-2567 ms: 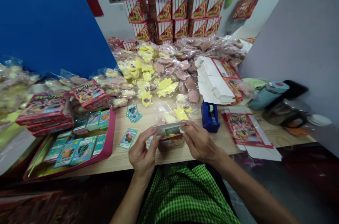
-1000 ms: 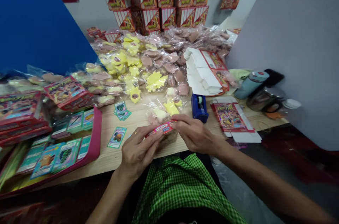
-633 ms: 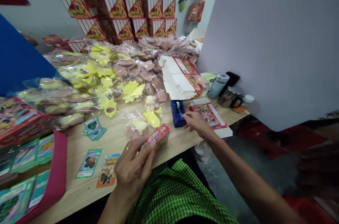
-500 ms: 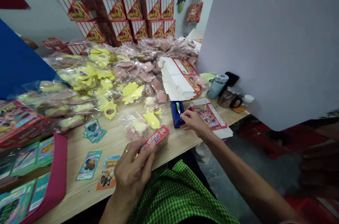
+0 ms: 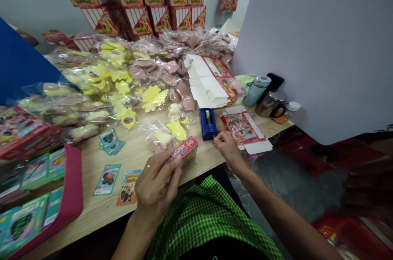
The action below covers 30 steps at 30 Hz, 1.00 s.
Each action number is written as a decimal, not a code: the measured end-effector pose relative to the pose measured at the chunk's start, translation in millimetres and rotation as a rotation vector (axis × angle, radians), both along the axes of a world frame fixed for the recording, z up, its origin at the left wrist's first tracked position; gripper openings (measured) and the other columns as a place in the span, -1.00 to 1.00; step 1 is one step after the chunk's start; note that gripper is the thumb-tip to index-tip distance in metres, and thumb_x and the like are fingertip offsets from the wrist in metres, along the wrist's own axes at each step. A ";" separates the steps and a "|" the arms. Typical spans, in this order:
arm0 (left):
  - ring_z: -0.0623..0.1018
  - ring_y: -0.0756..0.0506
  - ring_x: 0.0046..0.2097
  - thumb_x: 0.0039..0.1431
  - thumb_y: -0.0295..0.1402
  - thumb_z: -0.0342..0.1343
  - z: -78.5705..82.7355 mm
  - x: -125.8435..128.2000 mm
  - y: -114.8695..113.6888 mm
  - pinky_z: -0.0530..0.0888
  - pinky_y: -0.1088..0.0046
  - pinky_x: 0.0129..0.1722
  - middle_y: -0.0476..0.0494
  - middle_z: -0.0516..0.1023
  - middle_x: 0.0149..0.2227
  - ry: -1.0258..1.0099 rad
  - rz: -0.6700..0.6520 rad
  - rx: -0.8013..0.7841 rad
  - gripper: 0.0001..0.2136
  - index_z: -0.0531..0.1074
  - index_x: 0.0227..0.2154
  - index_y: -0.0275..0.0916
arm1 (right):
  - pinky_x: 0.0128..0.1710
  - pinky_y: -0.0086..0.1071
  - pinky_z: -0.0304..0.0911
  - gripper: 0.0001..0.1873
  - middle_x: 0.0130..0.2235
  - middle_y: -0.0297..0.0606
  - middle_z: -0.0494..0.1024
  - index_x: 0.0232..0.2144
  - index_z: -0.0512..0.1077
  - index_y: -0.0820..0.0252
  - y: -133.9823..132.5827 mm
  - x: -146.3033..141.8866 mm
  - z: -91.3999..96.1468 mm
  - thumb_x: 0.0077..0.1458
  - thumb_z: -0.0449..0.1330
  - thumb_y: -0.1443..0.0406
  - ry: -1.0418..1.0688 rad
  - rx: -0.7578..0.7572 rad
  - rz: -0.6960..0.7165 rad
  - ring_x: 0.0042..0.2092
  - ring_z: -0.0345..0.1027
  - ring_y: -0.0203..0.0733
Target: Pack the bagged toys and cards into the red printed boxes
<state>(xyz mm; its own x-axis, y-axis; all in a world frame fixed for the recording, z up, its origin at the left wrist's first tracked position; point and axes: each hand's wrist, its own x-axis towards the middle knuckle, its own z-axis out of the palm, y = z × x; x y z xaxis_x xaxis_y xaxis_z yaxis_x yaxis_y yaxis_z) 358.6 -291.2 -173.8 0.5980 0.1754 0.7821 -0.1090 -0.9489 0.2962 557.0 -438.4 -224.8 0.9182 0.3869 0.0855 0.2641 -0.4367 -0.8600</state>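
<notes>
My left hand pinches the small red carton between thumb and fingers, tilted above the bench (that grip keeps it clear of the bagged toys beneath). My right hand, fingers slightly open and empty, sits just beside the blue tape dispenser.

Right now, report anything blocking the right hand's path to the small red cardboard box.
Nothing visible: only bare light wood tabletop lies between the right hand and the small red cardboard box, held in the left hand. The blue tape dispenser sits beside that path, not in it.
</notes>
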 end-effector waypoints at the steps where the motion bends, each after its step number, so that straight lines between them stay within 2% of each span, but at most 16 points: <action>1: 0.62 -0.12 -0.05 0.19 -0.62 0.24 -0.2 -0.4 -0.3 0.61 0.32 -0.06 -0.24 0.61 -0.06 0.005 0.002 -0.006 -0.76 0.52 -0.11 -0.28 | -0.22 -0.28 0.25 -0.82 -0.42 -0.27 0.40 -0.60 0.24 0.09 -4.4 -5.1 7.7 0.01 0.11 0.33 -0.021 0.008 0.013 -0.26 0.31 -0.11; 3: 0.62 -0.12 -0.05 0.20 -0.61 0.23 0.1 -0.9 -0.9 0.61 0.33 -0.08 -0.25 0.60 -0.06 0.011 0.002 -0.015 -0.78 0.51 -0.10 -0.29 | -0.30 -0.30 0.23 -0.84 -0.44 -0.30 0.42 -0.51 0.28 0.09 -13.0 -18.9 26.5 0.11 0.10 0.32 -0.052 0.029 0.097 -0.35 0.32 -0.15; 6: 0.62 -0.10 -0.07 0.22 -0.60 0.22 2.0 -0.2 -1.4 0.61 0.34 -0.08 -0.23 0.61 -0.09 0.006 0.004 -0.023 -0.81 0.51 -0.13 -0.28 | -0.48 -0.36 0.16 -0.83 -0.53 -0.37 0.41 -0.41 0.36 0.10 -19.1 -45.1 53.6 0.26 0.08 0.29 -0.004 0.122 0.391 -0.53 0.25 -0.26; 8: 0.63 -0.09 -0.08 0.22 -0.59 0.22 3.1 0.6 -1.9 0.61 0.36 -0.07 -0.20 0.62 -0.11 0.002 0.009 -0.026 -0.81 0.50 -0.14 -0.27 | -0.54 -0.41 0.14 -0.85 -0.56 -0.40 0.42 -0.29 0.44 0.12 -15.3 -60.6 67.1 0.30 0.07 0.27 0.139 0.209 0.581 -0.57 0.23 -0.30; 10: 0.63 -0.08 -0.10 0.22 -0.58 0.23 3.3 1.0 -3.1 0.61 0.38 -0.08 -0.18 0.63 -0.13 -0.001 0.020 -0.041 -0.79 0.46 -0.12 -0.26 | -0.58 -0.44 0.14 -0.73 -0.57 -0.44 0.43 -0.01 0.45 0.14 -6.4 -70.9 76.4 0.28 0.09 0.27 0.325 0.278 0.674 -0.60 0.19 -0.33; 12: 0.64 -0.07 -0.12 0.21 -0.55 0.25 2.3 0.9 -4.9 0.61 0.42 -0.12 -0.17 0.64 -0.14 -0.009 0.055 -0.074 -0.76 0.41 -0.09 -0.26 | -0.61 -0.47 0.13 -0.45 -0.57 -0.46 0.45 0.27 0.28 0.18 4.3 -75.5 82.3 0.25 0.11 0.28 0.473 0.320 0.698 -0.62 0.18 -0.35; 14: 0.65 -0.06 -0.13 0.20 -0.54 0.26 0.6 0.5 -6.5 0.62 0.45 -0.15 -0.17 0.64 -0.15 -0.023 0.103 -0.104 -0.72 0.37 -0.07 -0.25 | -0.64 -0.49 0.13 -0.29 -0.58 -0.47 0.44 0.39 0.11 0.25 14.1 -76.6 85.8 0.24 0.13 0.28 0.571 0.349 0.690 -0.63 0.19 -0.35; 17: 0.65 -0.07 -0.14 0.20 -0.52 0.27 -0.5 -0.1 -6.9 0.62 0.45 -0.16 -0.16 0.64 -0.16 -0.040 0.122 -0.105 -0.69 0.33 -0.06 -0.24 | -0.67 -0.51 0.15 -0.22 -0.61 -0.48 0.43 0.43 0.02 0.33 24.6 -76.4 87.8 0.23 0.14 0.30 0.639 0.328 0.672 -0.65 0.19 -0.36; 24: 0.60 -0.09 -0.10 0.27 -0.55 0.19 2.8 0.1 1.7 0.62 0.37 -0.12 -0.20 0.59 -0.11 0.036 -0.024 -0.005 -0.73 0.42 0.01 -0.25 | -0.73 -0.56 0.12 -0.17 -0.64 -0.49 0.43 0.44 -0.07 0.36 32.4 -78.4 85.4 0.19 0.10 0.40 0.597 0.227 0.600 -0.69 0.20 -0.35; 27: 0.58 -0.08 -0.12 0.29 -0.53 0.17 4.9 -0.4 4.7 0.62 0.39 -0.18 -0.19 0.56 -0.11 0.073 -0.046 -0.012 -0.72 0.46 0.04 -0.22 | -0.70 -0.54 0.15 -0.09 -0.61 -0.50 0.44 0.46 -0.18 0.33 30.4 -81.9 81.0 0.15 0.11 0.41 0.593 0.281 0.588 -0.67 0.21 -0.35; 30: 0.58 -0.07 -0.14 0.30 -0.51 0.16 11.2 -0.3 6.2 0.61 0.40 -0.19 -0.17 0.55 -0.14 0.125 -0.088 -0.099 -0.75 0.49 0.01 -0.22 | -0.62 -0.52 0.20 -0.02 -0.56 -0.51 0.44 0.46 -0.29 0.29 28.4 -88.1 73.1 0.12 0.12 0.42 0.571 0.397 0.544 -0.61 0.26 -0.34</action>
<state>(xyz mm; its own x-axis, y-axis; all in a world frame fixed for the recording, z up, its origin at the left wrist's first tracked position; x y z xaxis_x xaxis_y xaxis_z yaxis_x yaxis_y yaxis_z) 358.3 -285.0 -162.6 0.7062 0.1910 0.6818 -0.1465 -0.9027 0.4046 468.9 -410.0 -151.7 0.5587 0.8222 -0.1092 -0.1681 -0.0166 -0.9856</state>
